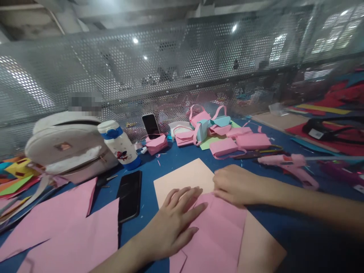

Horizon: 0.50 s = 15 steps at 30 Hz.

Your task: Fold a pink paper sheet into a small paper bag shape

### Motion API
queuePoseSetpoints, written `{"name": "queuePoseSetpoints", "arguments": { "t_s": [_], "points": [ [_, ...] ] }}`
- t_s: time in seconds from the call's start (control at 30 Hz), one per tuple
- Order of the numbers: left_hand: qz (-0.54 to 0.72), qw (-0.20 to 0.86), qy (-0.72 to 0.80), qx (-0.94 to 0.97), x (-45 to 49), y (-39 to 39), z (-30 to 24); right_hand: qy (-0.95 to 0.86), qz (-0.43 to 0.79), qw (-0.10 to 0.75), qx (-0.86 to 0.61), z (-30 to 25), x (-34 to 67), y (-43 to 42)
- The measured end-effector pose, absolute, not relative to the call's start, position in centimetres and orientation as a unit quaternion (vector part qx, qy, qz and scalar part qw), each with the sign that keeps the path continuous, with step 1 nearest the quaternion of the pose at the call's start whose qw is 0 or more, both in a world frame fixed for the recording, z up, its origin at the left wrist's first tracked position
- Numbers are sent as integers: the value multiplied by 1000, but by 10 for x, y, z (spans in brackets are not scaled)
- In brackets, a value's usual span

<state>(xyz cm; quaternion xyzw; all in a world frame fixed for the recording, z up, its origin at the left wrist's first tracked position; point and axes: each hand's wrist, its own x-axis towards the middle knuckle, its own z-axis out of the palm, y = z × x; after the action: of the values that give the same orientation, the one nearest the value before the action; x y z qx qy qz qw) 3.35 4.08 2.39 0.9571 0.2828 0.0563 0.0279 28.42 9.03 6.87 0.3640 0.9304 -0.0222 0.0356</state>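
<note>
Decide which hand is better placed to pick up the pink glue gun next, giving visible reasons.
Probably the right hand: it is nearer the pink glue gun, which lies just beyond the right forearm. The left hand is farther away, spread over the pink sheet.

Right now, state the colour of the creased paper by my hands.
The creased paper is pink, shown in the head view.

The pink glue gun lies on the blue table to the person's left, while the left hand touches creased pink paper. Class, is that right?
Not quite: the head view shows the pink glue gun on the person's right. It does lie on the blue table, and the left hand does touch creased pink paper.
</note>
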Motion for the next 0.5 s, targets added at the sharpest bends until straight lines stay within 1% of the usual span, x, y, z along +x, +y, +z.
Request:
{"name": "queuePoseSetpoints", "arguments": {
  "t_s": [0.07, 0.1, 0.2, 0.27, 0.4, 0.47, 0.5],
  "points": [
    [52, 13, 280, 959, 34, 39, 25, 926, -60, -17, 373, 66, 281, 93],
    [50, 3, 277, 959, 35, 38, 25, 923, -91, -24, 373, 65, 279, 94],
    [56, -15, 278, 959, 37, 32, 30, 909, -181, -29, 375, 61, 273, 93],
    [72, -4, 304, 950, 34, 25, 35, 899, -224, -25, 374, 59, 270, 91],
    [154, 68, 411, 896, 12, 9, 40, 890, -273, -15, 365, 53, 270, 90],
    [217, 125, 466, 849, -3, 4, 40, 884, -319, -42, 339, 51, 272, 92],
    [245, 163, 492, 819, -10, 3, 40, 875, -352, -74, 324, 50, 273, 93]
  ]
}}
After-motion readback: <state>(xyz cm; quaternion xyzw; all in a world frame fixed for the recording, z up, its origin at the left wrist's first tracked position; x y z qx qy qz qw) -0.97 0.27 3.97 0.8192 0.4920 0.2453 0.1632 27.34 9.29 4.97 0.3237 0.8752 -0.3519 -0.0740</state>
